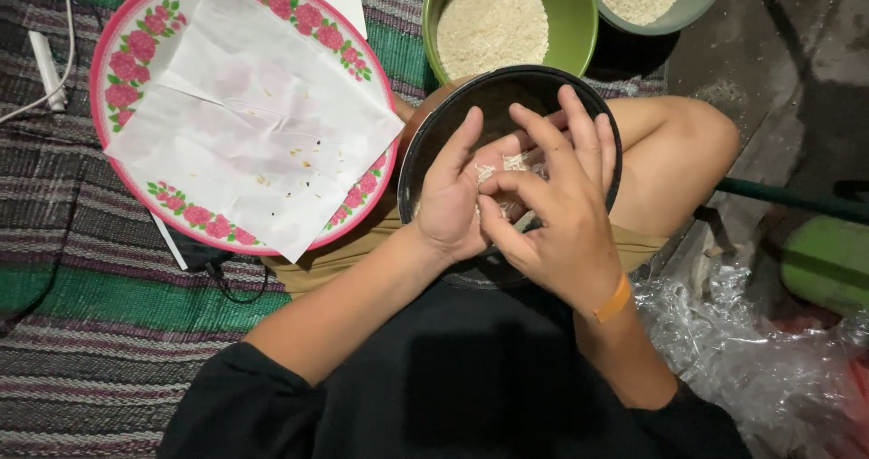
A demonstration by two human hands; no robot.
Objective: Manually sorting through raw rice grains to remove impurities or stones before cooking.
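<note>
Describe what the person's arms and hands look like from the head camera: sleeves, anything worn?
Both arms come out of black sleeves pushed up near the elbows, leaving the forearms bare. The right hand has an orange band around the wrist. The left hand is bare, with no band or watch showing. No gloves on either hand, and no rings that I can make out.

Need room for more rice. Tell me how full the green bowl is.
Partly full: white rice heaps in the green bowl, but bare inner wall shows above it. Its top is out of frame.

2 hands point(453, 196) point(557, 215), 3 bowls point(425, 142) point(579, 24) point(697, 2), 1 floral tray point(118, 70), 1 paper sheet point(253, 124)
</note>
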